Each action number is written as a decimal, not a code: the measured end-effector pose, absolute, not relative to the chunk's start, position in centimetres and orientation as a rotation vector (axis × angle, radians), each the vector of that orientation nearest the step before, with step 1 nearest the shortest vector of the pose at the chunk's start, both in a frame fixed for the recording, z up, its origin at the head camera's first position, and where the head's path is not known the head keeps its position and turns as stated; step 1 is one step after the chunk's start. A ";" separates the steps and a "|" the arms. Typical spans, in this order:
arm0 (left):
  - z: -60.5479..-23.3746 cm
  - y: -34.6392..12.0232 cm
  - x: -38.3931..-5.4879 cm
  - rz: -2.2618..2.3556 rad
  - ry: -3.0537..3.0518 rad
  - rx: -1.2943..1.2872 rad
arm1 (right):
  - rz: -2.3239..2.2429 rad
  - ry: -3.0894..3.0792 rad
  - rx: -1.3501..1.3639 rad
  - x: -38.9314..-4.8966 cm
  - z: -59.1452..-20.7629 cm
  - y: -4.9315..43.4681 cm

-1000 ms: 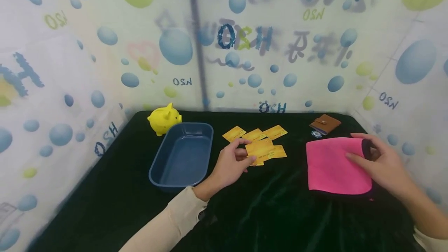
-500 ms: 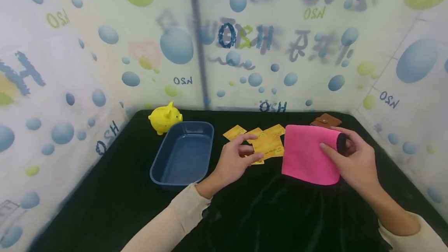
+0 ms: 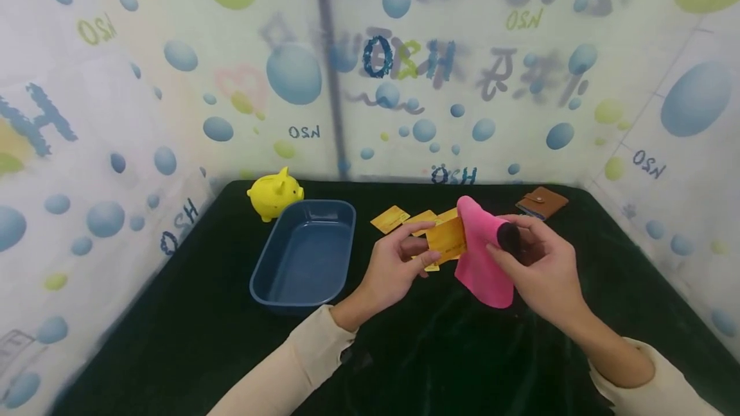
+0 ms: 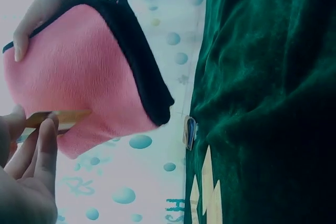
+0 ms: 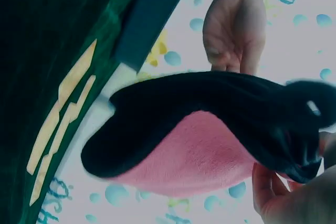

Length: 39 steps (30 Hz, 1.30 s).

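In the head view my left hand [image 3: 393, 265] pinches a gold bank card [image 3: 445, 239] above several more gold cards [image 3: 390, 218] that lie on the dark green tabletop. My right hand [image 3: 546, 265] grips a pink cloth [image 3: 476, 255] with a black back and edging, part of it rolled toward the fingers. Card and cloth meet: the left wrist view has the card [image 4: 71, 116] against the pink face [image 4: 84, 66], which creases there. A black loop hangs off the cloth's edge in that view. From the right wrist, the cloth's black side [image 5: 173, 103] hides my left fingertips.
A blue basin [image 3: 263, 268] stands left of the cards, with a yellow piggy bank [image 3: 274, 194] behind it. At the back right lies a brown wallet [image 3: 543, 202]. Patterned curtains [image 3: 405, 146] enclose the table's back and sides.
My right hand has carried the cloth left to the card, and the cloth has turned and folded. My left hand with the card has shifted slightly right.
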<state>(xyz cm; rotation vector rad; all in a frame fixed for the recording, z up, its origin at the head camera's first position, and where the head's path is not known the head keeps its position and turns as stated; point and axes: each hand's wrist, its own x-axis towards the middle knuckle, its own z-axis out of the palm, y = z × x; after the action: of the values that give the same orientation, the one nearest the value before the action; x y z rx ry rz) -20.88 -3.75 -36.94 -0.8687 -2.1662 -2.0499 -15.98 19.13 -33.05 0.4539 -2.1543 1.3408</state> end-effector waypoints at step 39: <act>-37.0 -2.6 -19.5 -2.198 -1.877 -0.972 | 1.057 -2.042 0.831 -16.8 -33.9 16.5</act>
<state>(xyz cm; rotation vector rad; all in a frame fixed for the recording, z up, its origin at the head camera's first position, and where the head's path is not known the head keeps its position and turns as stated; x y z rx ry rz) -19.46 -2.60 -36.97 -0.9720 -1.8768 -2.1980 -16.77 16.52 -33.94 0.8309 -2.0419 1.0573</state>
